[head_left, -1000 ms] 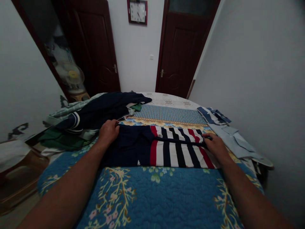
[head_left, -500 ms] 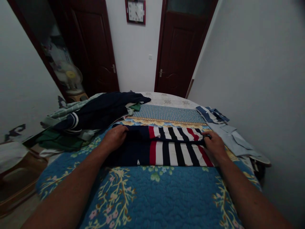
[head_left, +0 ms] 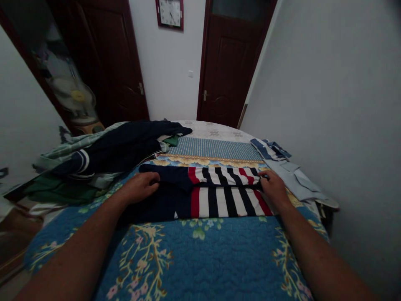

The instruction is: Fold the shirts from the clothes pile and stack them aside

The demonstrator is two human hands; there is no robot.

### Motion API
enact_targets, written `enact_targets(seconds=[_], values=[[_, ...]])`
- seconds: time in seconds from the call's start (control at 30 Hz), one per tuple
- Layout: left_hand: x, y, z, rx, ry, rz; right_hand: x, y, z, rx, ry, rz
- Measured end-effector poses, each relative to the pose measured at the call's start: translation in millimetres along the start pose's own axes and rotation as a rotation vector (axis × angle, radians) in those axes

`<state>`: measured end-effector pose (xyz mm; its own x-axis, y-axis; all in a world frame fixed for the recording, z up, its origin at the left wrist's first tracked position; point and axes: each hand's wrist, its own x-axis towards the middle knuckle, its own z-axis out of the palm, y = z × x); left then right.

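Observation:
A striped garment, navy at its left and red, white and navy at its right, lies folded across the blue floral quilt. My left hand rests on its navy left end, fingers curled onto the fold. At the right end, my right hand pinches the dark edge of the fold.
A heap of dark, green and striped clothes lies at the left of the bed. Folded pale blue shirts sit at the right edge by the wall. Two dark doors and a clock stand beyond. A fan stands at far left.
Both hands have drawn the garment's far fold a little toward me, so the folded strip is narrower. The view has shifted slightly right.

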<state>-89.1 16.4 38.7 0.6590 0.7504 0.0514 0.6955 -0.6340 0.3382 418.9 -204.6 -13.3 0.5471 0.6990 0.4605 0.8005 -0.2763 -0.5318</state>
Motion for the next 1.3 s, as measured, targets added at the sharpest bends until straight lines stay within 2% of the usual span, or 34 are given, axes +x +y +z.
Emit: enact_targets(seconds=[0.13, 0.27, 0.37, 0.47, 0.57, 0.73, 0.9, 1.0, 1.1, 1.2, 1.3], values=[[11.5, -8.4, 8.2, -0.003, 0.167, -0.025, 2.1, 4.5, -1.5, -0.082, -0.066, 0.043], [27.4, -12.6, 19.0, 0.042, 0.283, -0.081, 13.6, 11.0, -10.4, -0.204, -0.033, 0.147], [33.1, -13.6, 29.3, 0.031, 0.241, -0.052, 28.0, 11.1, -16.8, -0.268, -0.043, 0.196], [31.7, -15.9, 40.5, 0.018, 0.133, 0.012, 43.2, 6.1, -14.0, -0.333, -0.129, 0.225], [26.6, -17.3, 47.1, 0.030, 0.058, 0.068, 54.6, -1.9, 1.1, -0.368, -0.194, 0.255], [14.7, -5.8, 41.7, 0.059, -0.038, 0.022, 58.8, -7.2, 35.7, -0.458, -0.231, 0.264], [7.3, 1.8, 40.1, 0.066, -0.046, -0.035, 62.7, 24.5, 50.2, -0.555, -0.195, 0.174], [6.6, -1.7, 43.0, 0.066, -0.038, -0.072, 70.2, 50.4, 50.5, -0.558, -0.164, 0.225], [7.9, -5.5, 41.9, 0.040, -0.047, -0.093, 73.9, 65.3, 51.1, -0.521, -0.134, 0.231], [10.2, -10.7, 35.7, -0.050, 0.034, -0.116, 71.9, 66.7, 50.9, -0.466, -0.108, 0.217], [12.3, -17.7, 27.4, -0.104, 0.254, -0.183, 67.8, 55.3, 45.3, -0.442, -0.076, 0.244]])
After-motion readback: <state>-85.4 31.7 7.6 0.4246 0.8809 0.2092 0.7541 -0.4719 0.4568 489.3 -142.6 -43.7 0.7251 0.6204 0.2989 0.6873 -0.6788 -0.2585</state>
